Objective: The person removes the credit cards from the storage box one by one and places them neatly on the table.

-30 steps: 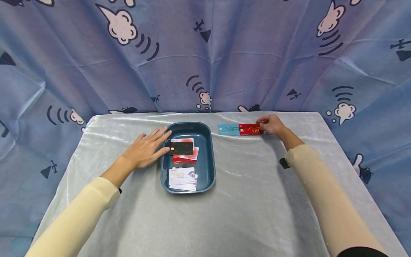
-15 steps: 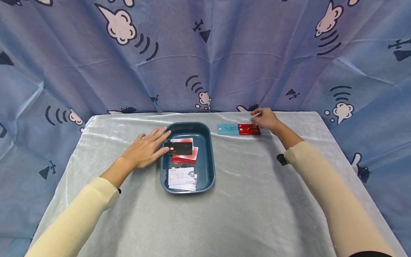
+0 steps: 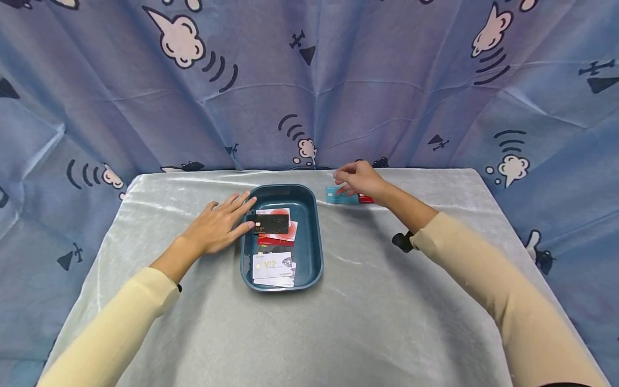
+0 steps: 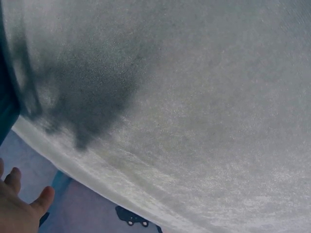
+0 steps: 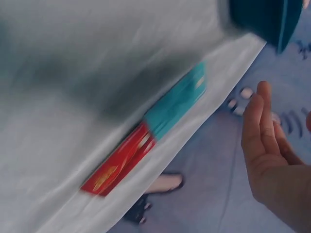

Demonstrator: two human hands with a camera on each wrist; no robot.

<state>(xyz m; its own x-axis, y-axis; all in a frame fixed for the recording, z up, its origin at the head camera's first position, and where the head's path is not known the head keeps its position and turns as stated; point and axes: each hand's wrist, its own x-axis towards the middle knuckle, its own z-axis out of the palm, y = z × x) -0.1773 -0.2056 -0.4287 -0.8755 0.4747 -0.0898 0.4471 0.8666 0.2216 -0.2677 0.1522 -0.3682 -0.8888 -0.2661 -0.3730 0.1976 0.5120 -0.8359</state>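
Note:
My left hand (image 3: 220, 224) rests with spread fingers on the left rim of a dark teal tray (image 3: 314, 236). Inside lie several cards: a black VIP card (image 3: 273, 223) over white-and-red ones, a red one, and a white VIP card (image 3: 272, 264) at the near end. Over two cards on the cloth hangs my right hand (image 3: 361, 179), its fingers loosely bent and nothing seen in them. Below it a light blue card (image 5: 177, 99) and a red VIP card (image 5: 119, 162) lie end to end, touching; in the head view the hand partly covers both.
A pale grey velvety cloth (image 3: 367, 301) covers the table. Its far edge meets a blue-purple patterned curtain (image 3: 367, 107) behind. The tray wall (image 5: 265, 19) shows at the top of the right wrist view, beyond the blue card.
My right hand has let go of the red card, lifted off and moved left over the blue card. The left hand stays on the tray rim.

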